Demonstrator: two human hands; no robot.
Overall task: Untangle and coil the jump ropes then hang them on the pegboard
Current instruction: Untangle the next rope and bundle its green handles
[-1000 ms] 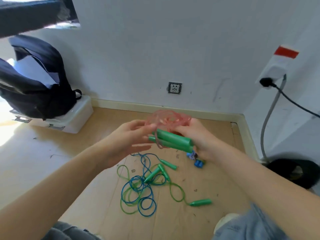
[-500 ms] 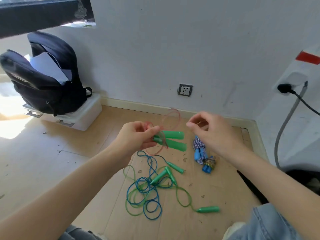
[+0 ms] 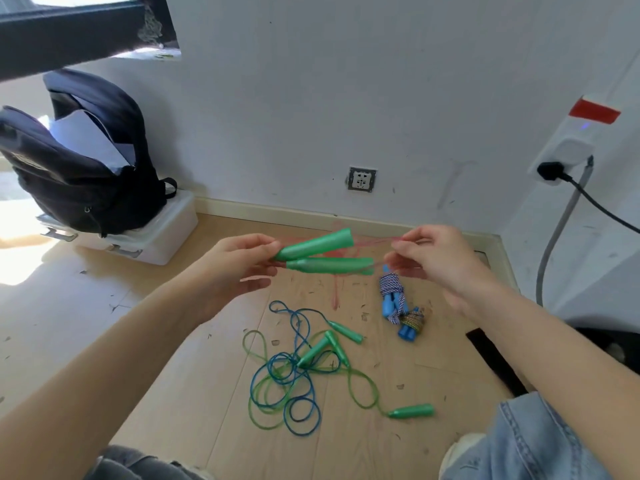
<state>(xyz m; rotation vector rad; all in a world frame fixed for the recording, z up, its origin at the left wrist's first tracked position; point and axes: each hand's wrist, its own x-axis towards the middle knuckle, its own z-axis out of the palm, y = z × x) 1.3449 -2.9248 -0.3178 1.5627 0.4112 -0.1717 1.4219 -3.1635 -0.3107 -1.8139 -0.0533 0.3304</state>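
My left hand (image 3: 239, 268) pinches the narrow ends of two green handles (image 3: 320, 254) of a thin pink jump rope (image 3: 367, 242). My right hand (image 3: 436, 261) pinches that pink cord and holds it stretched out to the right. A loop of it hangs below the handles. On the floor lies a tangle of blue and green ropes (image 3: 287, 379) with several green handles, one of them (image 3: 412, 410) lying apart. Two coiled ropes with blue handles (image 3: 398, 306) lie beside the tangle. No pegboard is in view.
A black backpack (image 3: 83, 161) sits on a white plastic box (image 3: 152, 237) at the left wall. A wall socket (image 3: 362, 179) is straight ahead. A white appliance with a black plug and grey hose (image 3: 557, 237) stands at the right. My knees are at the bottom edge.
My right hand has moved right and pulled the pink cord out straight. My left hand has taken the green handles alone and tilted them up.
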